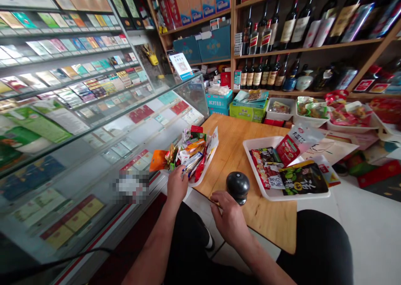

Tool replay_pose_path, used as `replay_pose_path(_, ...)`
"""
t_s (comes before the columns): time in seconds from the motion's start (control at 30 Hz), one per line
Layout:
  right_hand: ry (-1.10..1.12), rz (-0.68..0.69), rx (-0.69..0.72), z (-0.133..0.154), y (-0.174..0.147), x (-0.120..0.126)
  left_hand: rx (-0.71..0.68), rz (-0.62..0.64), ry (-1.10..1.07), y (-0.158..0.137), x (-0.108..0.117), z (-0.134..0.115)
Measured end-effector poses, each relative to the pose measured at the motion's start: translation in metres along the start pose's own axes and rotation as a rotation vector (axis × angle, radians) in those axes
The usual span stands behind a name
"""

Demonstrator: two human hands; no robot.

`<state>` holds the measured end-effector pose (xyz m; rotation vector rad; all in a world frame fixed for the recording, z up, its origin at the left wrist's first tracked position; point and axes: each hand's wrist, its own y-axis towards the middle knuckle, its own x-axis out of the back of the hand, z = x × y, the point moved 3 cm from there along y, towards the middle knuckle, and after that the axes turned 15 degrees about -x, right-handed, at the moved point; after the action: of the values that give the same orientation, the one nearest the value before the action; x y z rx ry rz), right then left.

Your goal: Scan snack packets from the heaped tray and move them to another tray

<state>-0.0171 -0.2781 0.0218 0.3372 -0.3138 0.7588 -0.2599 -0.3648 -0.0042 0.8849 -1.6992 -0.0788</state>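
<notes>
My left hand is at the near side of a white basket heaped with small colourful snack packets. Its fingers are curled at the lower end of a blue-and-silver snack packet and seem to pinch it. My right hand lies at the front edge of a wooden board, loosely bent, thumb and fingers apart, with nothing seen in it. Just beyond its fingers stands a black, rounded, knob-like object. To the right, a white tray holds larger bags, among them a black snack bag.
A glass display counter with flat packs runs along the left. Wooden shelves with wine bottles stand at the back. Boxes and white bins of snacks line the board's far side. My knees are under the board.
</notes>
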Motion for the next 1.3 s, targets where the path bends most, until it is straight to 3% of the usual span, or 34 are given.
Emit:
replay_pose_path(0.23,-0.046,0.044,-0.033,0.004,-0.004,-0.007,-0.022,0.099,0.109,0.021,-0.019,0.018)
replay_pose_path(0.4,-0.045,0.061,-0.056,0.003,-0.007,-0.008,0.066,0.061,0.051,0.02,-0.009,0.015)
replay_pose_path(0.47,-0.046,0.072,-0.067,0.003,-0.007,-0.009,0.158,0.02,-0.096,0.014,0.0,0.011)
replay_pose_path(0.6,-0.017,0.077,-0.136,0.005,0.005,-0.007,0.396,-0.079,-0.59,-0.002,0.014,-0.006)
replay_pose_path(0.67,0.035,0.045,-0.202,0.007,0.017,-0.003,0.44,-0.131,-0.783,-0.011,0.022,-0.02)
replay_pose_path(0.8,0.253,-0.042,-0.371,0.009,0.044,0.012,0.41,-0.132,-0.942,-0.024,0.038,-0.049)
replay_pose_path(1.0,0.615,-0.004,-0.508,0.016,0.062,0.038,0.184,0.088,-0.794,-0.035,0.05,-0.081)
replay_pose_path(1.17,0.473,-0.047,-0.531,0.013,0.058,0.052,0.079,0.061,-0.822,-0.033,0.05,-0.097)
replay_pose_path(1.3,0.398,-0.064,-0.5,0.007,0.056,0.056,0.144,-0.022,-0.93,-0.028,0.039,-0.105)
